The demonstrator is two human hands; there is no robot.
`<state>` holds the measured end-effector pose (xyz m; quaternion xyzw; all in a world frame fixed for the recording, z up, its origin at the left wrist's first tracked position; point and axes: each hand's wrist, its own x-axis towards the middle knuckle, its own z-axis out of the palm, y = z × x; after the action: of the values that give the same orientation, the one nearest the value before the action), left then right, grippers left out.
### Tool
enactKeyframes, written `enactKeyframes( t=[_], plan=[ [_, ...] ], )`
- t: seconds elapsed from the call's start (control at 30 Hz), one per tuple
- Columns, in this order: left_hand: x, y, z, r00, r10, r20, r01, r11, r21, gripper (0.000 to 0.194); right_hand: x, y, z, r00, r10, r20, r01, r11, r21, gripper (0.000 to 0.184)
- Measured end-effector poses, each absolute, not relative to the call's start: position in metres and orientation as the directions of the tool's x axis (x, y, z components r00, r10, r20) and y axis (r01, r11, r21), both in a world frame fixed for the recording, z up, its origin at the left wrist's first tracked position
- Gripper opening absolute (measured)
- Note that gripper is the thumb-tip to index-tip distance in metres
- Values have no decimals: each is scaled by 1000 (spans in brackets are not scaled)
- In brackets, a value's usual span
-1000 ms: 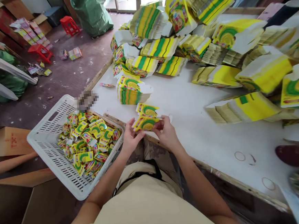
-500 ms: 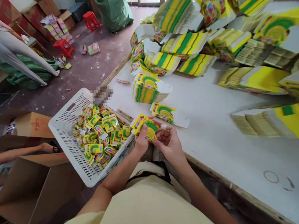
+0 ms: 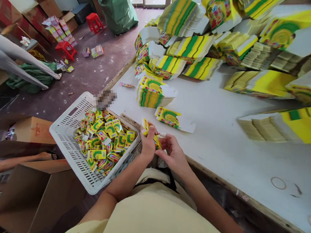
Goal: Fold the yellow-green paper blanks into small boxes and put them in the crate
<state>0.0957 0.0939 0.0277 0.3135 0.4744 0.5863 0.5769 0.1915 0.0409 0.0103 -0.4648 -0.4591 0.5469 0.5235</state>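
Observation:
My left hand (image 3: 148, 145) is closed round a small yellow and green printed carton (image 3: 146, 127), its thumb along the side. The carton is turned edge-on and partly hidden by my fingers. My right hand (image 3: 173, 151) pinches the near end of the same carton, with a small white bit showing between the fingers. Just beyond my hands, a flat unfolded carton (image 3: 169, 117) lies on the white table with its white flap out. To the left, a white plastic basket (image 3: 92, 188) holds many small cartons (image 3: 103, 136).
A stack of flat cartons (image 3: 150, 91) stands on the white table (image 3: 216, 133), with more bundles (image 3: 190, 49) piled behind. An open cardboard box (image 3: 40, 197) sits at lower left, beside a bare arm (image 3: 16, 161). A person in grey trousers (image 3: 12, 48) bends at upper left near red stools (image 3: 66, 50).
My left hand has turned the carton from face-up to edge-on, and my right hand has drawn in slightly at its end. At upper left the other person has bent lower.

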Motion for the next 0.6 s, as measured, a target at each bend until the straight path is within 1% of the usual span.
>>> enactKeyframes(
  t=[0.07, 0.17, 0.2, 0.23, 0.3, 0.37, 0.4, 0.43, 0.47, 0.5, 0.53, 0.6],
  plan=[
    [94, 91, 24, -124, 983, -138, -356, 86, 931, 56, 193, 43, 9, -25, 998, -54, -166, -58, -984, 43],
    [90, 88, 21, -9, 998, -69, -370, 61, 927, 70, 201, 47, 9, 3, 997, -72, -207, -70, -976, 35],
    [90, 87, 20, 14, 998, -65, -365, 65, 929, 70, 204, 48, 9, 20, 997, -70, -209, -64, -976, 34],
    [89, 87, 19, 19, 997, -72, -355, 74, 932, 65, 206, 49, 9, 36, 997, -67, -202, -59, -978, 32],
    [88, 88, 17, -8, 995, -98, -326, 90, 941, 48, 211, 50, 8, 77, 995, -65, -169, -52, -984, 22],
    [86, 90, 17, -34, 993, -112, -305, 97, 947, 33, 215, 51, 7, 131, 990, -49, -113, -34, -993, 21],
    [83, 92, 18, -26, 994, -110, -292, 98, 951, 31, 218, 51, 8, 158, 987, -21, -73, -9, -997, 22],
    [79, 94, 21, 2, 995, -101, -277, 98, 956, 32, 222, 52, 9, 189, 982, 28, -18, 32, -999, 22],
    [73, 96, 26, 44, 996, -78, -262, 87, 961, 37, 227, 53, 11, 219, 971, 97, 60, 86, -995, 20],
    [66, 99, 32, 97, 995, -40, -249, 63, 966, 47, 233, 54, 14, 244, 952, 188, 166, 150, -975, 18],
    [58, 101, 39, 154, 988, 7, -232, 29, 972, 60, 239, 55, 18, 253, 922, 295, 296, 216, -931, 15],
    [43, 105, 56, 277, 956, 100, -142, -62, 988, 82, 250, 57, 27, 187, 847, 498, 561, 324, -762, 8]
  ],
)
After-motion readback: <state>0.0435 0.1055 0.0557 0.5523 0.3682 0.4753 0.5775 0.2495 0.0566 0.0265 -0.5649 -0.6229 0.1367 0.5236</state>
